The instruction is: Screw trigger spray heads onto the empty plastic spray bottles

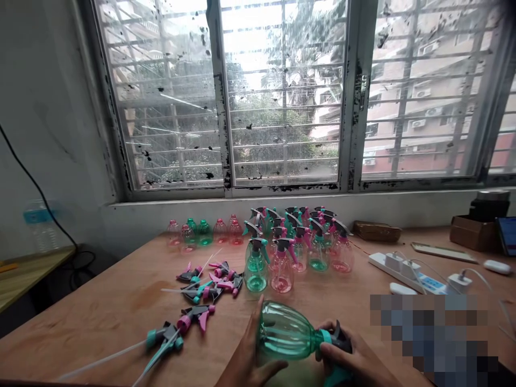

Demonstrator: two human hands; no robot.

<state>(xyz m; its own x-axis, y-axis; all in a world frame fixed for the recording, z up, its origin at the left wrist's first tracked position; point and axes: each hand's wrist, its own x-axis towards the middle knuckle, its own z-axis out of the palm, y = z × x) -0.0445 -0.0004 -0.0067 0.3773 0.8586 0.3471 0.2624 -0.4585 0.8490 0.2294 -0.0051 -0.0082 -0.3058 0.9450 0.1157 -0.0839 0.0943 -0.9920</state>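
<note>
A clear green spray bottle (pixel 287 329) lies sideways in front of me, its base toward my left hand (pixel 250 352). That hand cups the base and underside, with the thumb below. My right hand (pixel 357 352) grips the grey and teal trigger sprayer (pixel 341 339) at the bottle's neck, thumb and fingers around the teal collar. Part of the trigger is hidden by the fingers. Left of the bottle lie a loose teal and grey sprayer (pixel 164 339) with a straw and a pink one (pixel 196 317). A pile of more loose sprayers (pixel 213 282) is behind them.
Several finished spray bottles (pixel 282 269), pink and green, stand in a group at the middle back. Bottles without sprayers (pixel 205 234) line the left back. A white power strip (pixel 403 269) with cables, a brown package (pixel 377 231) and a cardboard box (pixel 470 232) sit on the right.
</note>
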